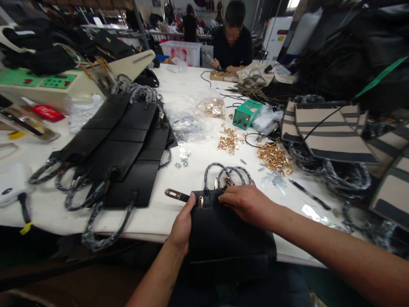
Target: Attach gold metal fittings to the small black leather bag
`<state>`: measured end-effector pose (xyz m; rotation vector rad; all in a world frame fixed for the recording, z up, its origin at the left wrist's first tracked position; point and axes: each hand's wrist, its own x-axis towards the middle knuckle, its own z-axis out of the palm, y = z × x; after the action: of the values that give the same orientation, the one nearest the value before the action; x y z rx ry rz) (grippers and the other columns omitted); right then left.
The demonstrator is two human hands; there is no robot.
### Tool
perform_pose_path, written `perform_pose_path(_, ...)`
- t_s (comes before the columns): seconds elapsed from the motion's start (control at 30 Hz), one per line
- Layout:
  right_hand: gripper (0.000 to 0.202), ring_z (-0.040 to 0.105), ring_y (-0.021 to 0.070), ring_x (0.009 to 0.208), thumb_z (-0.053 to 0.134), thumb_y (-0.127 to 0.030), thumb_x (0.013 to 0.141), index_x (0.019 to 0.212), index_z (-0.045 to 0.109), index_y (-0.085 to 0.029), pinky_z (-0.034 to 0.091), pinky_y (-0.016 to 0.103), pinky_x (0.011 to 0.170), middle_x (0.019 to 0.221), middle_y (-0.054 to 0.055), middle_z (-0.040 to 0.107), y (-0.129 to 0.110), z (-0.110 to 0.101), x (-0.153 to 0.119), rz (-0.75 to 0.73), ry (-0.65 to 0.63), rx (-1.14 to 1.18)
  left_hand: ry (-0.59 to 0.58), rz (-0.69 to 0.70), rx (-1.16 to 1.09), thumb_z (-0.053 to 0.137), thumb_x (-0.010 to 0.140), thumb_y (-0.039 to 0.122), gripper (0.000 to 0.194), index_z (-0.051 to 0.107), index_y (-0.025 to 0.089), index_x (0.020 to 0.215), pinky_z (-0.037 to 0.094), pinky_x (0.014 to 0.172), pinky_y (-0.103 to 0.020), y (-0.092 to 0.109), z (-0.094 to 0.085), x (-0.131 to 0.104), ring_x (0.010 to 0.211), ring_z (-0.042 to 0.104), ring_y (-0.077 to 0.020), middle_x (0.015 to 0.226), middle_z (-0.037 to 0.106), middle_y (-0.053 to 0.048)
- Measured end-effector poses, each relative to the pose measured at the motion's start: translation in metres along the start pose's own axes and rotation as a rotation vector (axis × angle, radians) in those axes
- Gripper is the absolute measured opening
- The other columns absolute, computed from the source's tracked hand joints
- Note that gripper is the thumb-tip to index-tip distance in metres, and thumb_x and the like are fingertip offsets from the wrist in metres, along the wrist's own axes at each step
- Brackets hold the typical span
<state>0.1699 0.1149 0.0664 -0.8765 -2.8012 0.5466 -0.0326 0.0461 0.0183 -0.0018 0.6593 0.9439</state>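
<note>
A black handbag (230, 243) leans at the table's front edge, its wrapped handles (213, 167) pointing away from me. My left hand (182, 224) grips the bag's upper left edge, thumb on the front. Beside that thumb a black strap with a gold-framed slotted plate (174, 194) sticks out to the left. A gold fitting (201, 203) sits on the bag near the left handle base. My right hand (244, 204) is closed at the bag's top edge, fingertips pressed together by another gold fitting (229, 181); whatever lies under those fingers is hidden.
Stacked black bag panels (124, 140) lie at left. Gold hardware piles (275, 157), metal plates (275, 182), a pen (309, 194) and a green box (247, 113) with a cable are ahead and right. Beige-and-grey panels (332, 128) lie at right. A person (233, 47) works across the white table (179, 217).
</note>
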Motion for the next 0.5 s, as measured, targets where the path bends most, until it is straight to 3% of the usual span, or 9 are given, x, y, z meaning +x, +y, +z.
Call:
perform_pose_path(0.27, 0.011, 0.063, 0.0159, 0.075, 0.053, -0.022, 0.09, 0.083, 0.061, -0.022, 0.037, 0.026, 0.064, 0.083, 0.001, 0.067, -0.021, 0.006, 0.002, 0.118, 0.067, -0.116, -0.121, -0.004, 0.126, 0.05, 0.089, 0.059, 0.065, 0.06, 0.012, 0.133, 0.043, 0.104, -0.056, 0.0, 0.002, -0.005, 0.109, 0.066, -0.0374, 0.103, 0.075, -0.018)
perform_pose_path(0.5, 0.013, 0.068, 0.0195, 0.074, 0.053, -0.012, 0.078, 0.073, 0.059, -0.023, 0.039, 0.027, 0.061, 0.079, 0.001, 0.068, -0.024, 0.032, 0.009, 0.191, 0.137, -0.17, -0.187, 0.049, 0.069, 0.04, 0.08, 0.074, 0.083, 0.056, 0.018, 0.138, 0.046, 0.097, -0.061, 0.005, -0.01, 0.002, 0.11, 0.063, -0.0455, 0.113, 0.07, -0.027)
